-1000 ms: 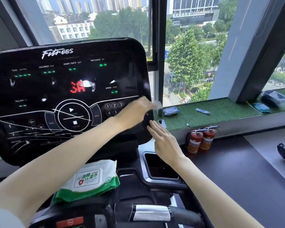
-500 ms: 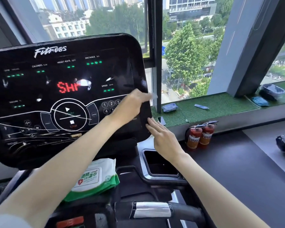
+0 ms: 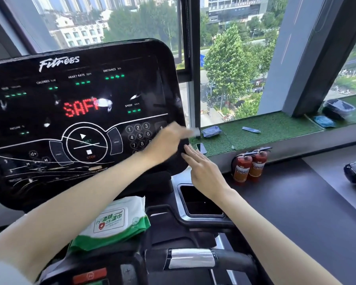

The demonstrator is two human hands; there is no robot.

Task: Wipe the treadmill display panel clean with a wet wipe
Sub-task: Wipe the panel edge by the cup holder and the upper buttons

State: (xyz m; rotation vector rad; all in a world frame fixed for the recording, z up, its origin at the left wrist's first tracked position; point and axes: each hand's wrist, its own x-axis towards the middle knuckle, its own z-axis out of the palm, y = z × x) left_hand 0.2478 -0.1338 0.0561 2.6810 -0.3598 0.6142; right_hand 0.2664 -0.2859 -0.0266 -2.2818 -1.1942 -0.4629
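Note:
The black treadmill display panel [image 3: 80, 112] fills the left of the view, with red letters lit at its middle and a number keypad at the lower right. My left hand [image 3: 167, 140] presses a white wet wipe [image 3: 195, 132] against the panel's right edge, just right of the keypad. A corner of the wipe sticks out past my fingers. My right hand [image 3: 203, 171] lies flat with fingers together, its fingertips touching the panel's lower right corner, and holds nothing.
A green and white pack of wet wipes [image 3: 113, 223] lies on the console below the panel. A black cup holder [image 3: 199, 200] sits under my right hand. Two red fire extinguishers [image 3: 249, 165] stand by the green sill [image 3: 275, 128], where a phone [image 3: 201, 148] lies.
My left hand with the wipe has stayed at the panel's right edge, shifting slightly. The red letters on the display have changed. The right hand stays at the lower right corner.

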